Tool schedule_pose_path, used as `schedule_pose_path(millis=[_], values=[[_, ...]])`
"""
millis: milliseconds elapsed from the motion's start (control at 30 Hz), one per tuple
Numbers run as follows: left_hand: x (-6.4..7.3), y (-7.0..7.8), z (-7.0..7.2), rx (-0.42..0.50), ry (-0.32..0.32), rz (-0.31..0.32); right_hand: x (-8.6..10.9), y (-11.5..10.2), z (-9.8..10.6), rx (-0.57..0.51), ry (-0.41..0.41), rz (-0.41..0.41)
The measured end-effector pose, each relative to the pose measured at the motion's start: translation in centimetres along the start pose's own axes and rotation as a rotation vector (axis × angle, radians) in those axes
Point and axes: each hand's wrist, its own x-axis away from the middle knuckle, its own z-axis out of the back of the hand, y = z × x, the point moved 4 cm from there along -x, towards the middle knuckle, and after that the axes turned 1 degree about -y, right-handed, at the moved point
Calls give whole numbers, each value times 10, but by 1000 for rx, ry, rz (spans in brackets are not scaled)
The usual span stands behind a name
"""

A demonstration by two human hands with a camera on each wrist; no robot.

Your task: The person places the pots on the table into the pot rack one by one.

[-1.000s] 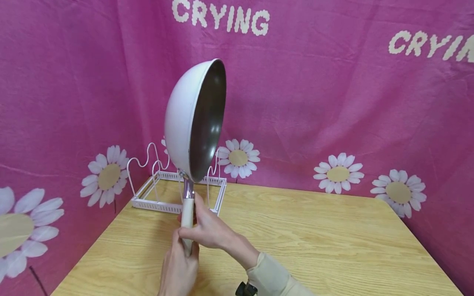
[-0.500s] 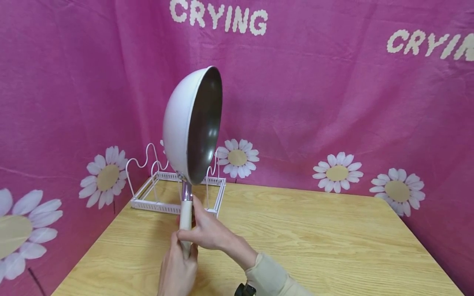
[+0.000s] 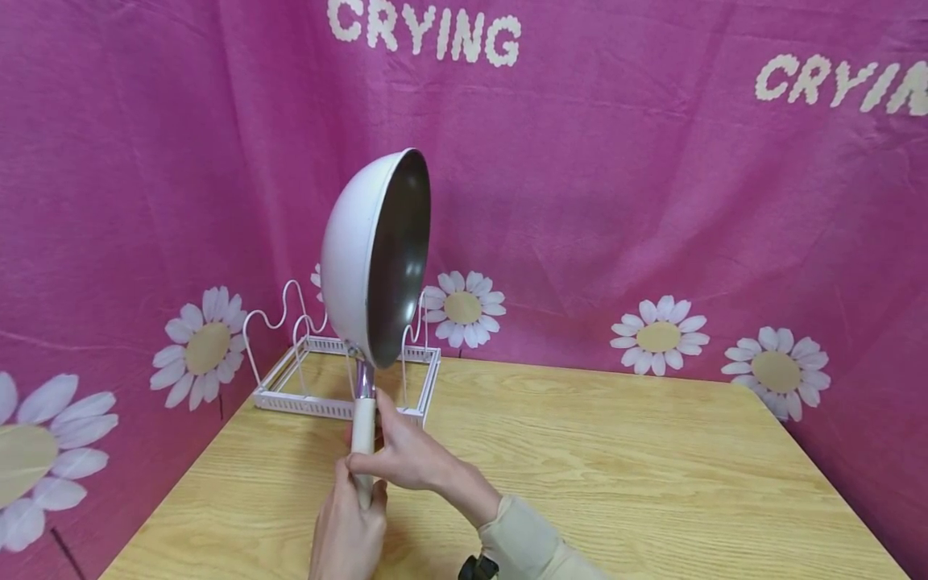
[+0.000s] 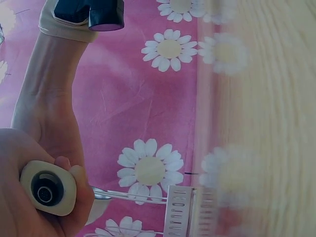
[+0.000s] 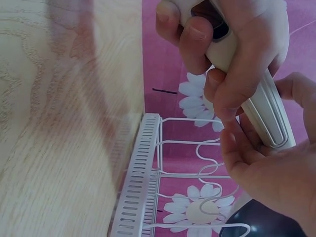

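A deep white frying pan [image 3: 348, 250] with a dark inside stands on edge in the air, its handle [image 3: 364, 427] pointing down and its opening turned to the right. My left hand [image 3: 346, 524] grips the lower end of the handle; the hollow handle end [image 4: 48, 187] shows in the left wrist view. Just above it, my right hand [image 3: 406, 451] holds the handle, thumb side toward me. Behind the pan, a white wire rack [image 3: 308, 405] lies on the table and is partly hidden by it. Whether the pan touches the rack I cannot tell.
The rack has wavy upright wires [image 3: 250, 346] on a slotted base, at the table's far left corner. The wooden table [image 3: 616, 467] stretches to the right. Pink cloth [image 3: 580, 201] with daisies hangs behind and at both sides.
The pan has come down somewhat, its top rim most of all, and stands lower in front of the rack. Both hands keep their hold on the handle and have shifted only slightly.
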Motion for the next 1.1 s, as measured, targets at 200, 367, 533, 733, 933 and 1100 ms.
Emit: schedule_pose_path(millis=[200,367,533,733,933,1100], values=[[1,0,0,-22,19,-12,-2,6,-2,-61,-16,-5],[1,0,0,-33,34,-30,-2,10,-3,-87,-27,-9],[1,-2,0,-39,39,-31,-2,14,-4,-100,-36,-12],[0,-5,-3,-31,-4,-9,-2,20,-6,-114,-39,-22],[-1,-6,-5,-27,-7,-12,-3,23,-6,-119,-41,-25],[-2,-8,-8,-33,-31,-5,-2,28,-7,-124,-31,-46]])
